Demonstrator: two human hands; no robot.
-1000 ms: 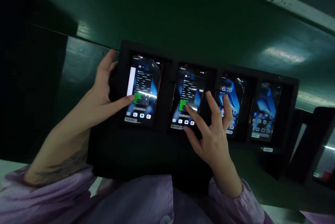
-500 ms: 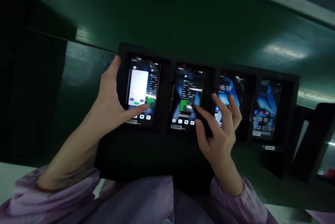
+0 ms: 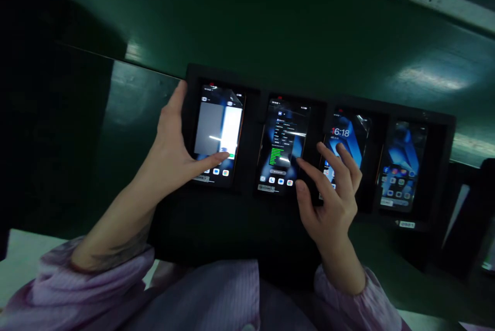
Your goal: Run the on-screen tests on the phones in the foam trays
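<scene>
The left hand [image 3: 168, 153] has slid its thumb rightward over the leftmost phone [image 3: 209, 127]; it spreads wide at the edge of the black tray [image 3: 224, 76], grasping nothing; the right hand [image 3: 335, 199] curls loosely, empty, fingertip by the second phone [image 3: 281, 137]; both phones lie in the tray.

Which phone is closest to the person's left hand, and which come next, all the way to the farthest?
1. Leftmost phone: under the thumb of the left hand.
2. Second phone: next one to the right.
3. Third phone: partly behind the right hand.
4. Rightmost phone: at the row's far end.
</scene>
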